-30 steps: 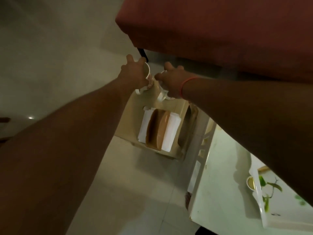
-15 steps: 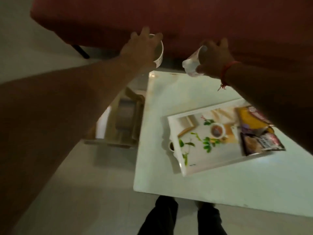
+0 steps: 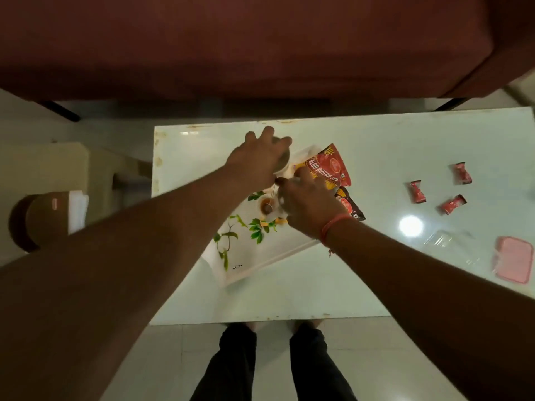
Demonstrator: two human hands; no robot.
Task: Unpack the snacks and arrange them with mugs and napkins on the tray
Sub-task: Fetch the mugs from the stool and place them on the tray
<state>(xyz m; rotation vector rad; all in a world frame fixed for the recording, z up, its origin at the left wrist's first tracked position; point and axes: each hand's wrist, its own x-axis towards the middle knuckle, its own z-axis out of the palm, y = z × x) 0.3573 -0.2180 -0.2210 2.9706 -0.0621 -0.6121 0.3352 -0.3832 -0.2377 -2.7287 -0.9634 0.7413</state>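
Note:
A white tray (image 3: 246, 273) with a green leaf print lies at an angle on the white table (image 3: 289, 299). A red snack packet (image 3: 328, 167) and a dark snack packet (image 3: 351, 208) lie at the tray's far right end. My left hand (image 3: 256, 160) grips a white mug (image 3: 283, 163) from above, over the tray's far end. My right hand (image 3: 309, 208) is closed on a second white mug (image 3: 275, 210), low over the tray's middle and mostly hidden by the fingers. The napkins (image 3: 77, 211) sit off to the left in a brown holder (image 3: 37, 221).
Three red wrapped sweets (image 3: 417, 192) lie on the table's right part. Near the right edge are a pink lid (image 3: 514, 259) and clear plastic packaging (image 3: 440, 240). A maroon sofa (image 3: 260, 44) runs along the far side. My legs stand at the near edge.
Both hands lifted the two mugs from the side stand on the left and carried them over the table. They have come down over the tray, and my view has swung to the table.

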